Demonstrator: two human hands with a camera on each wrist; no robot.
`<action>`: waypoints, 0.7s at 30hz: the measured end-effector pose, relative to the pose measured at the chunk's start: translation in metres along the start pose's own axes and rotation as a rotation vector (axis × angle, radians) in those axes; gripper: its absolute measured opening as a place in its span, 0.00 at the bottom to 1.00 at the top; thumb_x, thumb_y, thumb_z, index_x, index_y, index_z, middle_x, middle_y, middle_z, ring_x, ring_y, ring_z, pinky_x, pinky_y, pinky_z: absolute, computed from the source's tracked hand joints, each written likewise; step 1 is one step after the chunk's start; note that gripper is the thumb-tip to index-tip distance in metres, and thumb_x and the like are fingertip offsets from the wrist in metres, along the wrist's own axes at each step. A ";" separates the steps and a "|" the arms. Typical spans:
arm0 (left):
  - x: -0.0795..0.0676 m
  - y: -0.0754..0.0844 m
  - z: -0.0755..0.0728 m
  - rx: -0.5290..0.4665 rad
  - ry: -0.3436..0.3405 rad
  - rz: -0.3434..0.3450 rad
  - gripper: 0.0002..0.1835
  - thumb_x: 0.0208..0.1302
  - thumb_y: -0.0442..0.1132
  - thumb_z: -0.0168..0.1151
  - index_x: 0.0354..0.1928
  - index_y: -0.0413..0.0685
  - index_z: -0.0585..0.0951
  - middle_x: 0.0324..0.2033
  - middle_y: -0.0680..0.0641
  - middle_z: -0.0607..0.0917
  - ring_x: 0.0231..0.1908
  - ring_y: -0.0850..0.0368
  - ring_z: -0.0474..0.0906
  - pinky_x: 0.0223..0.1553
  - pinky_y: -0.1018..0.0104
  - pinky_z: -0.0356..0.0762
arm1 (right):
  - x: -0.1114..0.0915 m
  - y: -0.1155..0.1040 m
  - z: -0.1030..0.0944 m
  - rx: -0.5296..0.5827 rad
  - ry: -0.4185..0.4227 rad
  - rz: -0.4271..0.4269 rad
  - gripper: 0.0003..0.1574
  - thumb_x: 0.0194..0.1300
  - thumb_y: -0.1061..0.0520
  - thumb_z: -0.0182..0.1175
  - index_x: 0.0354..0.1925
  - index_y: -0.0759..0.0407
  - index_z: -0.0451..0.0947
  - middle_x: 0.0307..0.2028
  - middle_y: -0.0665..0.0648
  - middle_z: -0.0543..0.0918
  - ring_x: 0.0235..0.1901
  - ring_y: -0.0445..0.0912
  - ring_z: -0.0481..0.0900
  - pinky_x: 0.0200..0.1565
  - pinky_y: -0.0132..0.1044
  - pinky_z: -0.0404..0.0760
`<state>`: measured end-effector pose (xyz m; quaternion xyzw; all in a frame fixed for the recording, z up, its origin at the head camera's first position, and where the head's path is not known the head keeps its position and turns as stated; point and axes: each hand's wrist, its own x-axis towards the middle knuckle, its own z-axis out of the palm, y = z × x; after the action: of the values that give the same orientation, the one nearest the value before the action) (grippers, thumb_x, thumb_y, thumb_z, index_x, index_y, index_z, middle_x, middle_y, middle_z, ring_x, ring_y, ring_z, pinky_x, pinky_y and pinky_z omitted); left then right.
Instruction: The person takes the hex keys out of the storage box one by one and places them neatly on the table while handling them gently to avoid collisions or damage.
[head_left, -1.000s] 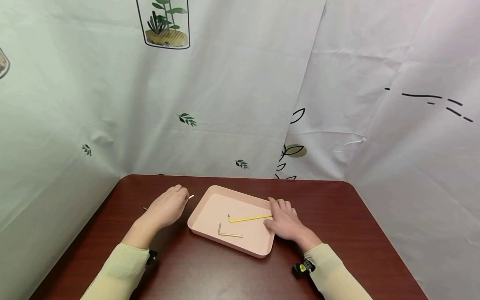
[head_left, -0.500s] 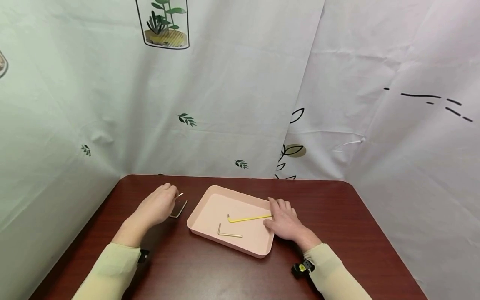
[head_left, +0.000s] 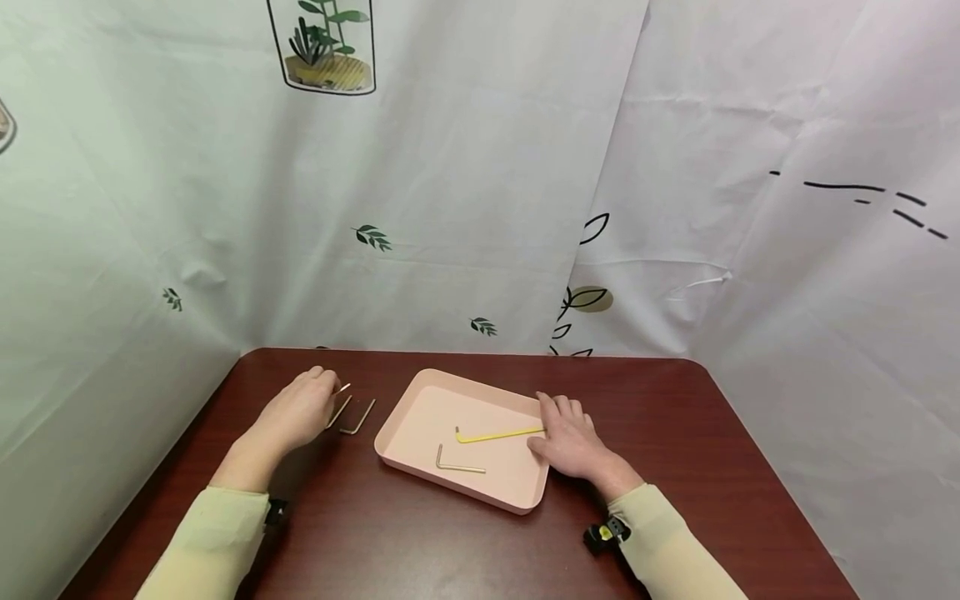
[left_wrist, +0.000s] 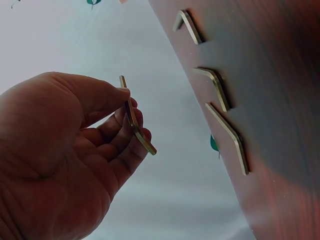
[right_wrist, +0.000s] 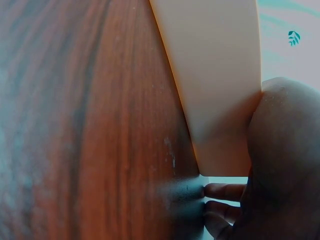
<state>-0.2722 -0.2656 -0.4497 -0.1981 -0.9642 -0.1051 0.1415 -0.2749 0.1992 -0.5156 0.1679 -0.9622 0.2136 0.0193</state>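
Note:
My left hand (head_left: 298,410), at the back left of the table, pinches a brass-coloured hex key (left_wrist: 134,120) between thumb and fingertips, above the table. In the left wrist view, several more lie past the fingers: a top hex key (left_wrist: 190,26), a middle hex key (left_wrist: 216,86) and a longer-looking lower hex key (left_wrist: 231,136). My right hand (head_left: 573,440) grips the right end of a pale pink tray (head_left: 408,454), thumb over the rim, fingers at the outside. Inside lie a yellow hex key (head_left: 495,437), its right end by the hand, and a brass hex key (head_left: 459,469).
The dark red wooden table (head_left: 450,554) has rounded back corners. White printed sheeting (head_left: 465,183) hangs close behind it and along both sides. The tray sits at an angle near the middle, right of the loose keys.
My left hand has moved left with the hex key in its fingers, away from the tray. Two hex keys on the table have come into view beside it. The right hand has stayed put.

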 end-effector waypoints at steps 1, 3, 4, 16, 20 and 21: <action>0.000 -0.002 0.000 0.000 0.003 0.001 0.04 0.68 0.24 0.65 0.41 0.35 0.82 0.35 0.43 0.80 0.39 0.39 0.81 0.44 0.43 0.82 | 0.000 0.000 0.000 -0.001 0.003 -0.001 0.52 0.70 0.48 0.64 0.84 0.66 0.60 0.70 0.71 0.71 0.68 0.68 0.66 0.64 0.70 0.67; -0.001 -0.005 0.000 0.001 0.011 0.007 0.04 0.68 0.23 0.65 0.42 0.34 0.82 0.35 0.42 0.80 0.39 0.39 0.81 0.44 0.43 0.82 | 0.001 0.001 0.000 -0.002 0.010 -0.004 0.52 0.70 0.48 0.64 0.84 0.66 0.60 0.69 0.71 0.72 0.68 0.68 0.67 0.63 0.70 0.68; -0.002 -0.006 0.000 0.001 0.016 0.009 0.04 0.68 0.23 0.65 0.41 0.34 0.82 0.35 0.42 0.80 0.39 0.39 0.81 0.44 0.44 0.82 | 0.001 0.001 0.000 -0.001 0.012 -0.006 0.52 0.70 0.48 0.64 0.84 0.66 0.61 0.69 0.70 0.72 0.68 0.68 0.67 0.63 0.70 0.68; -0.006 -0.025 0.002 -0.008 -0.021 -0.057 0.04 0.68 0.24 0.65 0.42 0.33 0.81 0.35 0.40 0.80 0.40 0.37 0.81 0.44 0.41 0.82 | 0.000 0.002 0.000 0.003 0.006 -0.007 0.52 0.70 0.48 0.65 0.84 0.66 0.61 0.69 0.71 0.72 0.68 0.68 0.66 0.63 0.70 0.68; -0.009 -0.030 0.003 -0.007 -0.023 -0.063 0.03 0.69 0.24 0.65 0.42 0.32 0.81 0.35 0.40 0.81 0.40 0.37 0.82 0.45 0.41 0.83 | 0.000 0.001 -0.001 0.010 0.001 -0.006 0.53 0.69 0.47 0.65 0.84 0.66 0.60 0.69 0.71 0.71 0.68 0.69 0.66 0.64 0.70 0.67; -0.010 -0.031 0.003 -0.009 -0.025 -0.067 0.03 0.69 0.24 0.65 0.42 0.32 0.81 0.35 0.40 0.81 0.40 0.37 0.82 0.45 0.41 0.83 | -0.001 0.000 -0.001 0.014 0.001 -0.005 0.53 0.69 0.47 0.65 0.84 0.66 0.60 0.69 0.71 0.71 0.68 0.69 0.66 0.64 0.70 0.67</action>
<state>-0.2771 -0.2959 -0.4601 -0.1678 -0.9715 -0.1115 0.1252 -0.2744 0.2000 -0.5151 0.1704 -0.9603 0.2202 0.0192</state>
